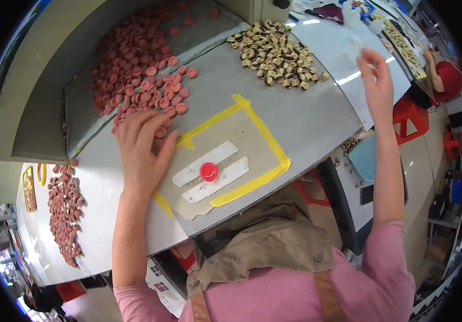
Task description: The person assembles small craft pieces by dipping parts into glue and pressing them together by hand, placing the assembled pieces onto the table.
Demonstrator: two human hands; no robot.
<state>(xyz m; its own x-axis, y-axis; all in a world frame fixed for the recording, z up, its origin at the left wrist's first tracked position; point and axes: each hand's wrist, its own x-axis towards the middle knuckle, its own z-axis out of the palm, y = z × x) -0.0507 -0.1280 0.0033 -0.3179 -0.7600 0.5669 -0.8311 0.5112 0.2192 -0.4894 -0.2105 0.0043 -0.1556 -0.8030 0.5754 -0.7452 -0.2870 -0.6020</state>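
Note:
My left hand (144, 153) reaches to the near edge of a heap of pink discs (134, 67). Its fingers are curved and its thumb stands apart, with several discs right at the fingertips; none is visibly gripped. My right hand (378, 88) is raised at the right, over a white sheet (330, 48). Thumb and fingertips come close together there, by a faint pale translucent patch that I cannot make out. Between my hands a red round cap-like piece (208, 172) sits across two white strips (216, 181), inside a frame of yellow tape (266, 131).
Cream-and-dark small pieces (276, 53) are heaped at the back. More pinkish pieces (64, 212) lie at the left, near a roll of yellow tape (41, 173). A beige housing (32, 96) arches over the far left. A person in red (446, 80) is at the far right.

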